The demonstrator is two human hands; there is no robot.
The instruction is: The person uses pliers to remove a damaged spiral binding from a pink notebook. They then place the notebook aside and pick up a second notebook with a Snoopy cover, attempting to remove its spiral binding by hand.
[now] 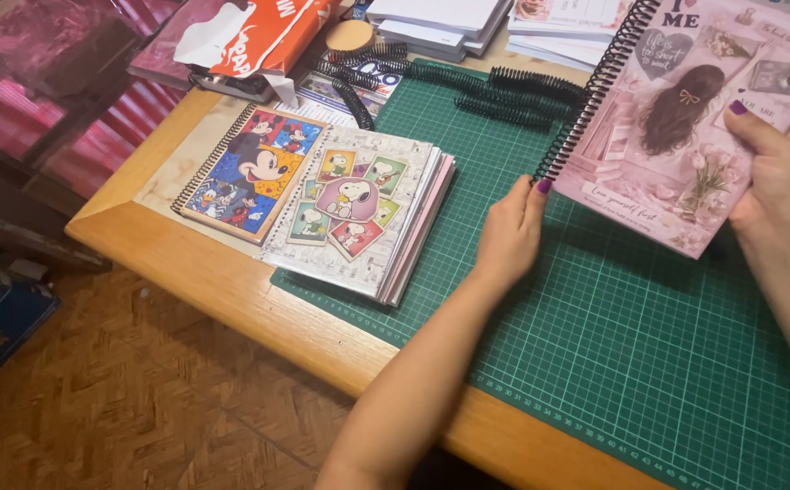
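A pink notebook point(676, 118) with a black spiral binding along its left edge is held tilted above a green cutting mat point(613, 318). My right hand point(776, 172) grips the notebook's right edge, thumb on the cover. My left hand point(513, 231) rests at the lower end of the black spiral, with its fingertips touching the coil. The cover shows a figure with long brown hair seen from behind.
A stack of unbound cartoon-dog covers point(359, 213) lies on the mat's left edge, beside a spiral-bound cartoon-mouse notebook point(254, 172). Loose black coils point(495, 86) lie at the back, near paper stacks point(440, 23) and an orange package point(263, 36). The wooden table edge point(232, 290) drops to a parquet floor.
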